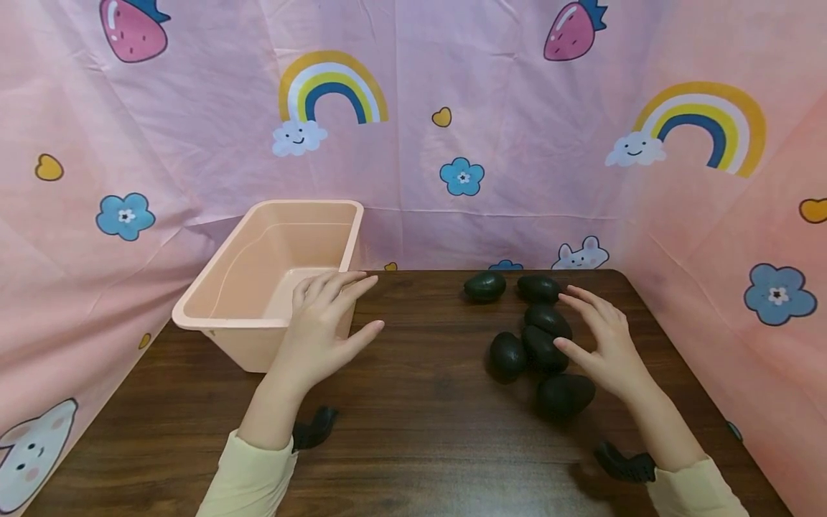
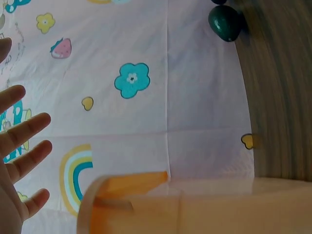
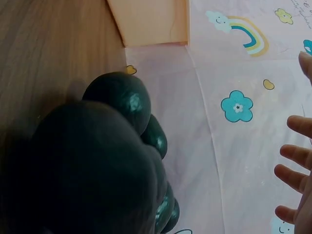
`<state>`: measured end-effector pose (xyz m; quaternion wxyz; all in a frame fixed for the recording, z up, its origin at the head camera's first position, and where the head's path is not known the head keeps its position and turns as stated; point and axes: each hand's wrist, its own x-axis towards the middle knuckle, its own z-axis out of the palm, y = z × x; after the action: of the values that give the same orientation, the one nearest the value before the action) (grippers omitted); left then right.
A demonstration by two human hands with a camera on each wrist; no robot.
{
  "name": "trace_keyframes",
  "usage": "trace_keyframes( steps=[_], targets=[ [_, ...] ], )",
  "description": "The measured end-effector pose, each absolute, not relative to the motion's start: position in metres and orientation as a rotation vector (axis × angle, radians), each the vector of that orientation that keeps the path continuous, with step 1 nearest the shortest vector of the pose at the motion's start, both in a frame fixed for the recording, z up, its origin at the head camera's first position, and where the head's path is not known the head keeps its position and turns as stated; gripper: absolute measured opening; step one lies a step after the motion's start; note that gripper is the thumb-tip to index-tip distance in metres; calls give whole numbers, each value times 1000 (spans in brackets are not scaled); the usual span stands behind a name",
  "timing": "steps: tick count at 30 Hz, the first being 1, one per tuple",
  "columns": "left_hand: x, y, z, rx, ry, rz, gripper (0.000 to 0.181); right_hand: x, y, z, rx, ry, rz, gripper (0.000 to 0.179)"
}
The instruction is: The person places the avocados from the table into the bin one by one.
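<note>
Several dark green avocados point(image 1: 507, 356) lie in a loose cluster on the right half of the table. My right hand point(image 1: 607, 345) hovers at the cluster's right side, fingers spread, holding nothing; whether its fingertips touch an avocado I cannot tell. In the right wrist view a large avocado point(image 3: 97, 165) fills the lower left. A pale peach plastic bin point(image 1: 232, 327) stands at the left. My left hand point(image 1: 323, 334) is in front of the bin's right side, fingers apart, and grips nothing. The left wrist view shows the bin's rim point(image 2: 219, 187) below the spread left fingers point(image 2: 29, 126).
The dark wooden table point(image 1: 420, 431) has a back edge against a pink patterned cloth point(image 1: 413, 72), which also rises at both sides. Black wrist straps point(image 1: 316, 427) are on both forearms. One avocado point(image 1: 484, 286) lies at the back, slightly apart from the others.
</note>
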<state>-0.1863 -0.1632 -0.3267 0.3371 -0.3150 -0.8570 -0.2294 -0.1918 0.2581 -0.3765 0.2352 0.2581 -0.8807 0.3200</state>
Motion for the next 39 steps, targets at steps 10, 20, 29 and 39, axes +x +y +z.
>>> trace_keyframes(
  steps=[10, 20, 29, 39],
  targets=[
    [-179, -185, -333, -777, -2211, -653, 56, -182, 270, -389, 740, -2451, 978, 70],
    [-178, -207, -342, -743, -2160, -678, 58, -172, 280, -401, 719, -2497, 1090, 79],
    [-178, -220, -354, -746, -2148, -664, 48, -163, 286, -418, 664, -2535, 1173, 85],
    [-177, -231, -366, -707, -2137, -687, 48, -161, 294, -439, 632, -2531, 1137, 87]
  ],
)
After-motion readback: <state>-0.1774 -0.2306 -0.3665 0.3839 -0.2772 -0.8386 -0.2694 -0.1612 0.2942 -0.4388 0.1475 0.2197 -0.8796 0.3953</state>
